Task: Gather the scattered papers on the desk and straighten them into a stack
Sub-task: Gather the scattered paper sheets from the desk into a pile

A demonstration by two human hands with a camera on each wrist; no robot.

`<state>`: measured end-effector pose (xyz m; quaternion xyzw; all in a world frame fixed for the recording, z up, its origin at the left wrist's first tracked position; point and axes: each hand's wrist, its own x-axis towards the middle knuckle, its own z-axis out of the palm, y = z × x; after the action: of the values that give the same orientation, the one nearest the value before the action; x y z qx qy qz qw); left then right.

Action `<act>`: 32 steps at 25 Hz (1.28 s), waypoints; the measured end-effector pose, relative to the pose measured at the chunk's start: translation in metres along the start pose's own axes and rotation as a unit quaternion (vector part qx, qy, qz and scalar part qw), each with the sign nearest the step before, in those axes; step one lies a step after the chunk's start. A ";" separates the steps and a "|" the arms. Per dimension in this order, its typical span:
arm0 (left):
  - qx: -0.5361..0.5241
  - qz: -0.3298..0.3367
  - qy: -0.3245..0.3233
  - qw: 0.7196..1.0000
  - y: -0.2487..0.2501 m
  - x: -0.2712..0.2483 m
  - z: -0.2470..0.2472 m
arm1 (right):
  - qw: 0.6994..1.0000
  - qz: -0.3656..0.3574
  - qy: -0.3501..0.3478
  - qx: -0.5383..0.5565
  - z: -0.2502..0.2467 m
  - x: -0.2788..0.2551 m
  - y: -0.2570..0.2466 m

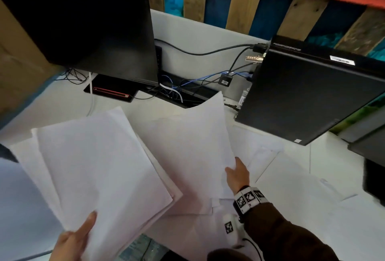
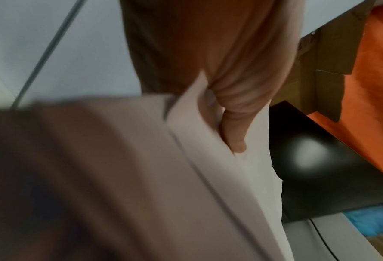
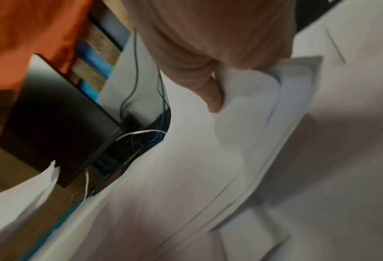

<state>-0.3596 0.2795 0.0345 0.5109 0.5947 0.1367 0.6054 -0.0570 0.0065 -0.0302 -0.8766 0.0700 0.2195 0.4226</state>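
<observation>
The left hand pinches a fanned bundle of white paper sheets at its near edge, thumb on top, lifted above the white table. The right hand has its grip pinched on a curling white sheet. More loose white sheets lie flat beside the black computer case.

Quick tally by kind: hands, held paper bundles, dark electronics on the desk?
Hands: 2, left hand and right hand
Held paper bundles: 2, left bundle and right bundle
Dark electronics: 2, monitor and computer case
Total: 6
Loose sheets on the desk overlap too much to count.
</observation>
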 end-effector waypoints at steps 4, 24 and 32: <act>-0.006 0.062 -0.123 0.990 0.003 -0.017 0.060 | 0.991 -0.017 -0.035 0.129 -0.035 -0.024 -0.007; 0.126 0.116 -0.590 0.789 0.009 -0.086 0.256 | 0.925 0.061 -0.015 0.374 -0.179 -0.115 0.039; 0.373 0.173 -0.150 0.899 0.019 0.018 0.237 | 0.957 0.072 0.110 0.258 -0.186 -0.118 0.056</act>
<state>-0.1429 0.1936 -0.0158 0.8086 0.4069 -0.0711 0.4191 -0.1192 -0.1798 0.0839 -0.7491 0.2329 0.1261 0.6072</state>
